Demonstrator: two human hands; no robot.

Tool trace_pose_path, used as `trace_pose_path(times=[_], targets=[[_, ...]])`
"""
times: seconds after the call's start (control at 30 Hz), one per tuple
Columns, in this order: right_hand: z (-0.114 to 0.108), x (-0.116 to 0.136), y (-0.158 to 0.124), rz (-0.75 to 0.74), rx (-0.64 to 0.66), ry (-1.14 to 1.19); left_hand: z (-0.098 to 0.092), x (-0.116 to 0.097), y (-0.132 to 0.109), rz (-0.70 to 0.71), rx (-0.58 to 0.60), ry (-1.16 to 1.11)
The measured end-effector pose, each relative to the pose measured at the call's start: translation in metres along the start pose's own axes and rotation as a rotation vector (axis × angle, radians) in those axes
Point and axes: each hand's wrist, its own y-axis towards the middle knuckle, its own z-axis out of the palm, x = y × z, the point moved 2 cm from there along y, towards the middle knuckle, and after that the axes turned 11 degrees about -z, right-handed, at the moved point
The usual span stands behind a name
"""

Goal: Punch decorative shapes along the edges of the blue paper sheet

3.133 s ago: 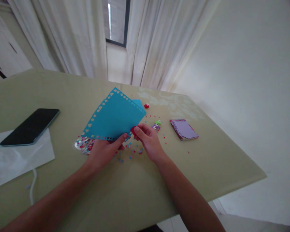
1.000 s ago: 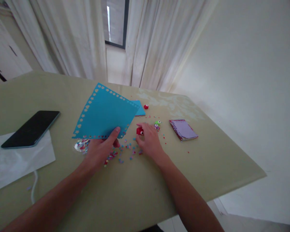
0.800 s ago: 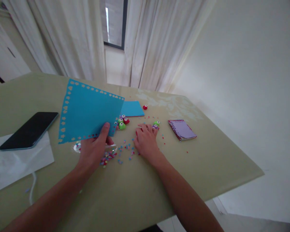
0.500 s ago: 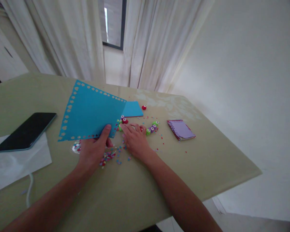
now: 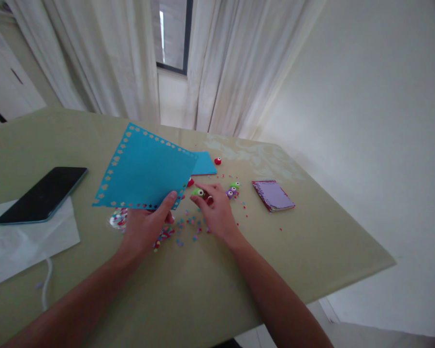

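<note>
My left hand [image 5: 150, 220] pinches a sheet of blue paper [image 5: 147, 169] at its lower edge, thumb on top. Small shapes such as stars and hearts are cut along several of the sheet's edges. Close to the sheet's right corner, my right hand [image 5: 217, 208] grips a small green paper punch [image 5: 198, 193] with a white eye on it, between thumb and fingers. A red punch [image 5: 190, 182] shows partly behind the sheet. Just beyond my right hand lie purple and green punches [image 5: 232, 191]. Bits of coloured confetti [image 5: 165, 234] are scattered under and around both hands.
Farther back lie a blue paper stack [image 5: 204, 164] and a red punch [image 5: 218, 160]. A purple-topped paper stack [image 5: 274, 195] sits to the right. A phone [image 5: 43, 195] rests on white paper [image 5: 63, 227] at left, near a white cable [image 5: 47, 285].
My right hand has drawn back slightly to the right and now holds a green punch. The blue sheet has shifted a little right and tilted in my left hand.
</note>
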Motion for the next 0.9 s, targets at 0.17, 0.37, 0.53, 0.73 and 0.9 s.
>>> trace_pose_path(times=[0.17, 0.37, 0.53, 0.73, 0.9], targets=[[-0.0085, -0.0005, 0.0008, 0.234, -0.103, 0.527, 0.0023, -0.0026, -0.0016, 0.069, 0.059, -0.021], [-0.0059, 0.0049, 0.0027, 0.236, -0.146, 0.631, 0.0078, 0.0045, -0.0043, 0.024, 0.098, 0.052], [-0.0027, 0.0041, 0.0021, 0.264, -0.152, 0.652, 0.0085, 0.0041, -0.0049, 0.030, 0.104, 0.053], [-0.0037, 0.0053, 0.0018, 0.268, -0.140, 0.658, 0.0082, 0.0045, -0.0032, 0.006, 0.085, 0.039], [-0.0047, 0.0058, 0.0016, 0.249, -0.139, 0.672, 0.0073, 0.0013, -0.0049, 0.027, 0.086, 0.049]])
